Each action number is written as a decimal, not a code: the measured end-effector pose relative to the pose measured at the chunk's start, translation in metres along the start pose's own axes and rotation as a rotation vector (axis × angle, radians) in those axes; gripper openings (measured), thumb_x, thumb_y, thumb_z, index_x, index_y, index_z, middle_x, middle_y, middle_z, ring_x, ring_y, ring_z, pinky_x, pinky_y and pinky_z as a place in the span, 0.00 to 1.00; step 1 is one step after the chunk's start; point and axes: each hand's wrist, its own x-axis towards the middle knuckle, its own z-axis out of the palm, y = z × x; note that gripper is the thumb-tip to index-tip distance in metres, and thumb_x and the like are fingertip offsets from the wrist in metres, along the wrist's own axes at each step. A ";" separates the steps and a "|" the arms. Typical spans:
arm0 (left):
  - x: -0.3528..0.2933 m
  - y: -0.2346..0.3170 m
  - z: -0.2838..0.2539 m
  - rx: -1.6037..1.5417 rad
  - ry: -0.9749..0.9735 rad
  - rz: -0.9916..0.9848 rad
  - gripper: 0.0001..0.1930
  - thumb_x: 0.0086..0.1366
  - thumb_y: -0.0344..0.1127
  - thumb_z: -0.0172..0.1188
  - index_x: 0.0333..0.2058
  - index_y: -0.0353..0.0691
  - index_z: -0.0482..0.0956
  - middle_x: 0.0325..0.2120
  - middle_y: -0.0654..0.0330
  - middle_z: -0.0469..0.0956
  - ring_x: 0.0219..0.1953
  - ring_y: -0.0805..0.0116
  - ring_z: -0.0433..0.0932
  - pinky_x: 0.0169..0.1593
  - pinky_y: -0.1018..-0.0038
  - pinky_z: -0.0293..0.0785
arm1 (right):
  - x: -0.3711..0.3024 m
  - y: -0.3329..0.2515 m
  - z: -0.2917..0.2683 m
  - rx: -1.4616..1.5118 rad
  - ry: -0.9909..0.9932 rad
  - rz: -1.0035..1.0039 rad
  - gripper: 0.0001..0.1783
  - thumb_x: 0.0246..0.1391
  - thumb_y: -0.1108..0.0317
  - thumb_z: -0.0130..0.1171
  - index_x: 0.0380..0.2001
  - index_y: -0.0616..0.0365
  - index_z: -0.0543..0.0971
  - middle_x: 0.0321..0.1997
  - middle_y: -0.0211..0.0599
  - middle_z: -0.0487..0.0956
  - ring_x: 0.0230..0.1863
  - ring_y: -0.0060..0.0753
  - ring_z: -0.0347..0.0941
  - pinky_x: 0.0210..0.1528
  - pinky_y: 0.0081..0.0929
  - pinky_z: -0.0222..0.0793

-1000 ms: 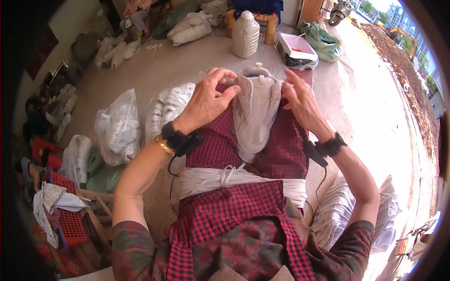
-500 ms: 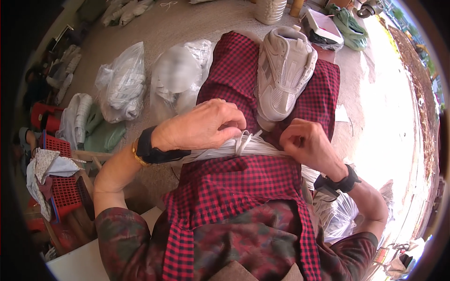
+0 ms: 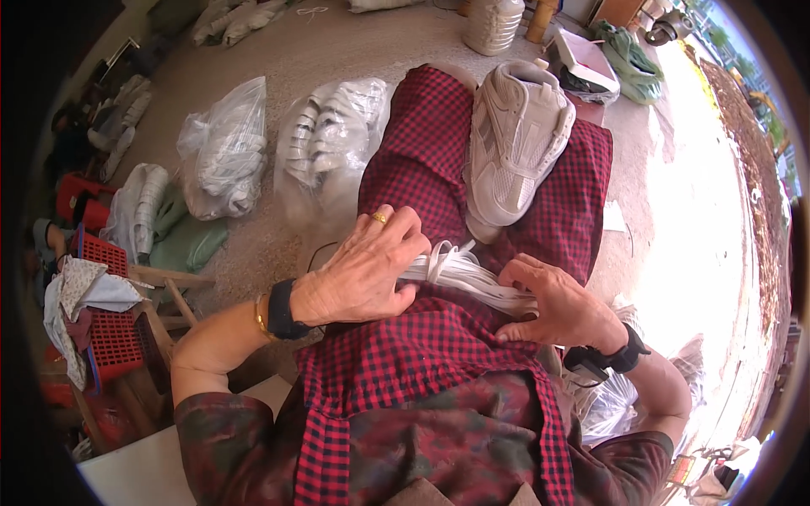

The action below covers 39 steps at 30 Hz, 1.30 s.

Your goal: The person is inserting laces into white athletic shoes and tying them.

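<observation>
A bundle of long white shoelaces (image 3: 472, 280), bound near its middle by a lace loop, lies across my lap on a red-and-black checked apron (image 3: 422, 329). My left hand (image 3: 363, 266) is wrapped over its left end, fingers above and thumb below, hiding that end. At the other end my right hand (image 3: 561, 304) has the bundle between its thumb and fingers. Just beyond the laces, a white sports shoe (image 3: 516, 139) without laces rests on my thighs, toe toward me.
Clear plastic bags (image 3: 224, 148) of white items stand on the floor at the left. A red basket (image 3: 114, 337) with cloths hangs near a wooden stool (image 3: 173, 287). Farther off are a ribbed plastic jug (image 3: 494, 25), a white tray (image 3: 586, 59) and a green bag (image 3: 633, 59).
Both hands have lowered onto the lace bundle's ends, with the fingers now around it. The bundle has shifted toward me at its right end and sits more slanted. The shoe stays on my lap.
</observation>
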 end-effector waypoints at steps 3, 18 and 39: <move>0.009 -0.004 0.005 -0.126 -0.059 -0.047 0.19 0.49 0.35 0.65 0.40 0.36 0.74 0.36 0.54 0.70 0.42 0.53 0.69 0.52 0.59 0.64 | -0.005 -0.003 0.005 -0.091 0.102 0.008 0.29 0.47 0.58 0.74 0.47 0.62 0.74 0.44 0.47 0.74 0.44 0.50 0.76 0.45 0.41 0.72; 0.071 -0.027 -0.059 -1.026 -0.283 -0.007 0.24 0.57 0.39 0.72 0.48 0.35 0.73 0.36 0.65 0.78 0.39 0.75 0.77 0.45 0.75 0.74 | -0.010 -0.022 -0.065 0.664 0.128 0.156 0.15 0.59 0.67 0.59 0.44 0.66 0.79 0.24 0.27 0.77 0.21 0.14 0.70 0.22 0.14 0.64; 0.018 -0.064 -0.074 -1.167 -0.566 -0.424 0.17 0.67 0.37 0.63 0.49 0.32 0.80 0.25 0.64 0.79 0.18 0.85 0.68 0.22 0.83 0.64 | -0.032 0.011 -0.076 0.587 -0.120 0.322 0.22 0.54 0.63 0.67 0.49 0.64 0.77 0.32 0.29 0.79 0.24 0.18 0.71 0.29 0.19 0.69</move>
